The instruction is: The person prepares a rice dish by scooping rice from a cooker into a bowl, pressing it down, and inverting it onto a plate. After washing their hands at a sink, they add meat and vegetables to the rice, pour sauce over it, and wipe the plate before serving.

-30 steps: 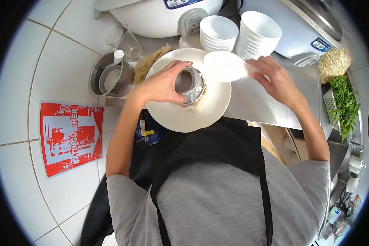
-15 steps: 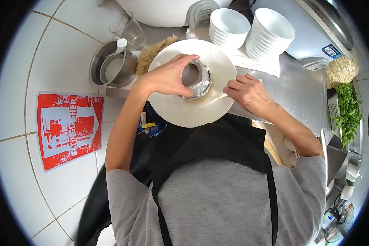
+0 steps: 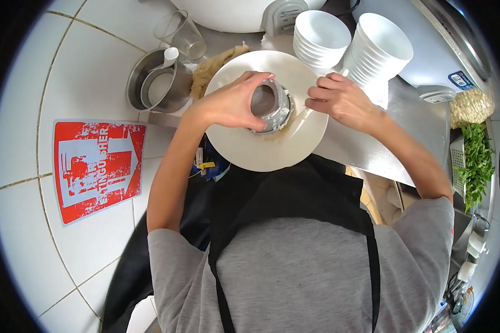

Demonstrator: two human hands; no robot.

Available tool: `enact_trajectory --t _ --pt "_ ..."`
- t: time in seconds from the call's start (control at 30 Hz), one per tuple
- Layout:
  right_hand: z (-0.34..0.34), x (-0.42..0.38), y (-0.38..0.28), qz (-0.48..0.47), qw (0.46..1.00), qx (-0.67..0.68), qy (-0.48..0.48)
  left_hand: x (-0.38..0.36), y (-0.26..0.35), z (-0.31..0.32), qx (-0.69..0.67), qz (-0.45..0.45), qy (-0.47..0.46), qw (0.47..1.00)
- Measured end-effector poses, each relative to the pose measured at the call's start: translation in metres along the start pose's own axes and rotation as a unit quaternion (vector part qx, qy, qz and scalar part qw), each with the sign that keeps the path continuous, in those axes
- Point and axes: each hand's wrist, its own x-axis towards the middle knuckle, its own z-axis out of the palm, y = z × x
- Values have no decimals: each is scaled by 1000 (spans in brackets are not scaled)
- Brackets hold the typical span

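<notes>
A large white plate [image 3: 233, 145] lies in front of me, with a metal cup [image 3: 273, 118] on it. White, rice-like bits cling to the cup's side and rim, and a brownish smear shows on the plate beside it. My left hand [image 3: 233, 102] is closed around the cup, thumb on the near side and fingers on the far side. Over the plate's right edge, my right hand [image 3: 344, 102] pinches a slim white spoon [image 3: 301, 120]. The spoon's lower end points down to the plate near the cup; its exact shape blends into the plate.
Two stacks of white bowls [image 3: 322, 36] stand behind the plate. At the left are a steel pot [image 3: 132, 89], a glass [image 3: 189, 41] and a tan cloth [image 3: 219, 66]. White appliances [image 3: 228, 12] line the back. A basket of green leaves [image 3: 475, 161] sits far right.
My right hand has moved up and slightly inward, tilting the spoon more steeply beside the cup. My left hand keeps its hold on the cup. The whole view has shifted slightly.
</notes>
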Motion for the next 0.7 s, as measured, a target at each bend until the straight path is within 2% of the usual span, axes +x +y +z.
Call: enact_trajectory --t 0.07,0.17,0.37,0.43,0.63,0.7 --pt "-5 2 1 -10 1000 17 -13 -1 -1 1 -3 -4 9 1000" --pt "-8 4 -6 16 999 -25 -30 0 -1 1 -5 -9 7 1000" --pt "-6 8 -61 62 998 20 -27 0 0 2 -13 -15 2 1000" --pt "0 9 -66 117 993 8 -15 -1 0 1 -7 -8 5 1000" --pt "-2 28 -104 134 989 -31 -61 -1 0 3 -10 -16 12 1000" --pt "4 30 -107 152 987 -41 -38 -2 0 4 -9 -17 16 1000"
